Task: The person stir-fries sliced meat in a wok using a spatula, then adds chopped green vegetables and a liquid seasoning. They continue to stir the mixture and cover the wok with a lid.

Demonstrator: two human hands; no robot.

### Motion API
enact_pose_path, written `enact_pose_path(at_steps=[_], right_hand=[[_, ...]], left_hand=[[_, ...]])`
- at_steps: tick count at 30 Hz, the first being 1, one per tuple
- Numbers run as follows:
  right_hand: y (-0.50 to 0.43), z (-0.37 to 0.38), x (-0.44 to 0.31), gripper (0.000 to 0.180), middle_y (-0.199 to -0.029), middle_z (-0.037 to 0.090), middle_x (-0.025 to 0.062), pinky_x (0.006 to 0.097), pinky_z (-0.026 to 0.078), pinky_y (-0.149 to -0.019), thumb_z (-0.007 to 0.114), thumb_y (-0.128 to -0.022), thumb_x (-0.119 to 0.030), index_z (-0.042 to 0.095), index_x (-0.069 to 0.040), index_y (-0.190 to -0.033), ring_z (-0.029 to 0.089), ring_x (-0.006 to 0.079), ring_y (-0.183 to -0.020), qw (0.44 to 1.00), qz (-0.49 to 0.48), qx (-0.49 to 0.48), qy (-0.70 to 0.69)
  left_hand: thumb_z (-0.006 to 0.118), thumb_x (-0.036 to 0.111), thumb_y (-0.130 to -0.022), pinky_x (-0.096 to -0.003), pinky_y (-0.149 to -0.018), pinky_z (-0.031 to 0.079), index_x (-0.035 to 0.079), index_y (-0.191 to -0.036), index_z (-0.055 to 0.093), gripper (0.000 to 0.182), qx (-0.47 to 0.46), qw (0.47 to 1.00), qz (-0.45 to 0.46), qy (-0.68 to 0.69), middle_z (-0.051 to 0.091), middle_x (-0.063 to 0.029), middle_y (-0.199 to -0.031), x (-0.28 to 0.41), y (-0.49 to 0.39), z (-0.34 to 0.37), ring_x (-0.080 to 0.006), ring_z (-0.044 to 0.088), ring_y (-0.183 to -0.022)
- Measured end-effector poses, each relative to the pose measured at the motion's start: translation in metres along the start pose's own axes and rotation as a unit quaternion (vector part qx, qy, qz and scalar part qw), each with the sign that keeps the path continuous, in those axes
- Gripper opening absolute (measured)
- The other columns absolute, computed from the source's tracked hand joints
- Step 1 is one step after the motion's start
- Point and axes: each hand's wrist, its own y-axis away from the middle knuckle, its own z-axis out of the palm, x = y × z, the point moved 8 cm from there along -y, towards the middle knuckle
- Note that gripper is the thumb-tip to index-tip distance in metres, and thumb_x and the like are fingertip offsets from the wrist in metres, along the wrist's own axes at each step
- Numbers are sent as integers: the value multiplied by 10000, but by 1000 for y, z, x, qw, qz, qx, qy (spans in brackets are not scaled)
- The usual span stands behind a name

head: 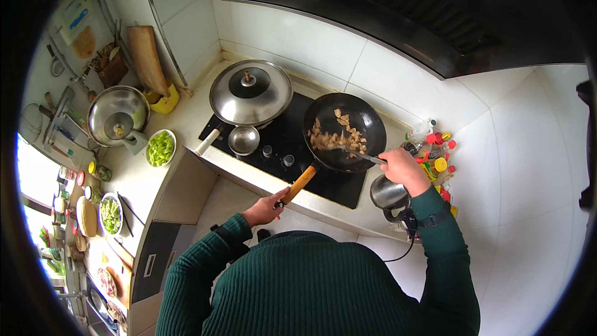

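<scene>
A black wok [373,126] rests on the right side of a black glass gas hob [249,158]. My left hand [265,210] grips the end of its wooden handle [301,182]. In my right hand [402,168] is the handle of a metal spatula [368,156], which reaches down into the wok. Its head is blurred among small browned pieces of meat [343,137]. The meat lies across the lower and middle part of the wok.
A lidded pan [224,105] and a small steel bowl [244,140] stand left on the hob. Sliced green peppers fill a bowl [161,148] on the left counter. An electric kettle [388,192] and several sauce bottles [433,149] crowd the right side. A range hood [336,14] overhangs.
</scene>
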Motion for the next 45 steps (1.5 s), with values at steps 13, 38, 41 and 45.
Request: enact_pose_path(at_steps=[13,38,41,45], right_hand=[[-62,3,-17,188,-776,632,66,407,542,-687,594,-812,-65,729,-139,-920,663,304,-792,949,-150,230,155],[-43,12,27,227,-885,679,242,512,511,-749,652,-863,-58,704,-32,-1083,652,442,-871,986,75,149,6],[-50,49,26,268,-882,666,261,523,510,-750,642,-882,-100,682,-37,-1139,639,458,-865,989,103,100,-43],[-23,45,15,259,-885,675,241,524,509,-757,669,-866,-117,699,-34,-1109,641,441,-849,988,120,96,-13]], left_hand=[[563,81,-963,-326,-851,582,259,-1606,212,753,22,1000,6,-10,641,-133,-1163,5,3,-1,-188,677,-837],[519,243,-1018,-341,-540,512,42,-1000,510,202,524,517,-52,675,569,-140,-779,-386,58,-298,-254,572,-610],[394,160,-973,-400,-600,534,-29,-1098,470,239,515,488,38,704,590,-182,-836,-428,51,-328,-308,582,-669],[390,147,-1004,-460,-838,601,-40,-1296,507,366,500,487,67,713,650,-240,-1127,-452,47,-354,-362,669,-929]])
